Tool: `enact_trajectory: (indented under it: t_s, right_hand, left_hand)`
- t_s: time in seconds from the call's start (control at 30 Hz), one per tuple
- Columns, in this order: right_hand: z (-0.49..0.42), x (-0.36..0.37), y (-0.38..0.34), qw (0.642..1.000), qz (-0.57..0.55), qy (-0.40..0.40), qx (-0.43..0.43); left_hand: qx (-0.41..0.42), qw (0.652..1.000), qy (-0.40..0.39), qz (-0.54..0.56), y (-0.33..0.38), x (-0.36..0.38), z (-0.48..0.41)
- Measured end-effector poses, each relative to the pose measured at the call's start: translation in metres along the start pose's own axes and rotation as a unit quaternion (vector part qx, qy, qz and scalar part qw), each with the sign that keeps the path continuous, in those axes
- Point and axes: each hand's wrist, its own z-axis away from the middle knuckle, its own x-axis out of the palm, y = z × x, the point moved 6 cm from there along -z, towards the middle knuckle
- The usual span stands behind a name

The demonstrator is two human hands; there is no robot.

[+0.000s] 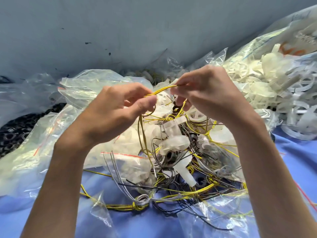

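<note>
Left hand (pixel 120 107) and right hand (pixel 204 93) each pinching the yellow wires (pixel 161 90) stretched between them, raised above a tangle of wires and white plastic parts (pixel 173 146) mid blue surface (pixel 291 169), clear bags (pixel 77 86) around

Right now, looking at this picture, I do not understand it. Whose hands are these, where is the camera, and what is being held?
There is no machine here: a person works with two bare hands. The one camera sits on the person's head and looks forward and down. The left hand and the right hand each pinch the yellow wires, which stretch between them. Below, on a blue cloth, lie a tangle of yellow, black and grey wires, white plastic parts and clear bags.
</note>
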Motion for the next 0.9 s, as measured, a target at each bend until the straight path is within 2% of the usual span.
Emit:
enact_trajectory:
  t_s: [0.13, 0.2, 0.4, 0.73, 0.83, 0.9]
  right_hand:
    - [-0.001, 0.002, 0.004, 0.999, -0.014, 0.004, 0.033]
    - [-0.001, 0.002, 0.004, 0.999, -0.027, 0.001, 0.039]
    - [0.000, 0.007, -0.001, 0.996, -0.075, -0.018, 0.048]
    - [0.003, 0.007, -0.007, 0.994, -0.088, -0.020, 0.065]
    - [0.004, 0.009, -0.014, 0.982, -0.169, -0.053, 0.062]
    - [0.005, 0.011, -0.021, 0.968, -0.235, -0.077, 0.053]
  left_hand:
    - [0.014, 0.992, 0.040, -0.115, -0.006, -0.007, 0.000]
    - [0.009, 0.990, 0.032, -0.141, -0.010, -0.010, 0.000]
    - [-0.021, 0.995, -0.037, -0.086, -0.008, -0.001, 0.001]
    - [-0.035, 0.999, 0.031, 0.026, -0.007, -0.005, -0.002]
    - [-0.035, 0.998, 0.059, 0.017, -0.011, -0.005, -0.003]
    - [-0.029, 0.994, 0.078, 0.076, -0.009, -0.006, -0.003]
